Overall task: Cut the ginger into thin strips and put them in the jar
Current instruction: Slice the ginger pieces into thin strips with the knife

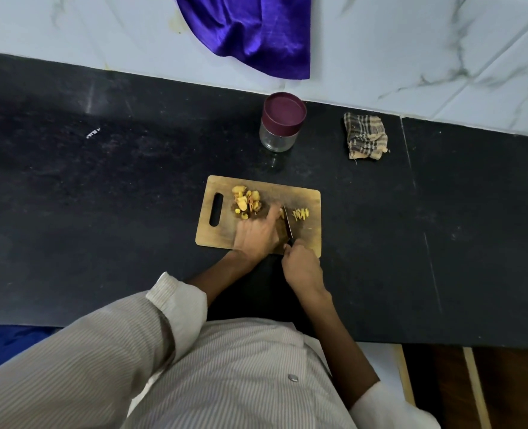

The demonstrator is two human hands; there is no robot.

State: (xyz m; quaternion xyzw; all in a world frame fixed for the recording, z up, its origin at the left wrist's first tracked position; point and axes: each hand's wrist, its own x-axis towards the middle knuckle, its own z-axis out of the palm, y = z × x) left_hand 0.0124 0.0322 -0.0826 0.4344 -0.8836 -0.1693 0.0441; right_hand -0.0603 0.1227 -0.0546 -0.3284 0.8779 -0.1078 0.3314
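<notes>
A wooden board lies on the black counter. The left hand lies on the board, fingers stretched forward and pressing a small ginger piece just left of the blade; the piece is mostly hidden. The right hand grips the knife by its handle, blade pointing away. Cut strips lie just right of the blade. A pile of ginger chunks sits near the board's handle slot. The jar, lid on, stands behind the board, well apart. A checked cloth lies right of the jar
</notes>
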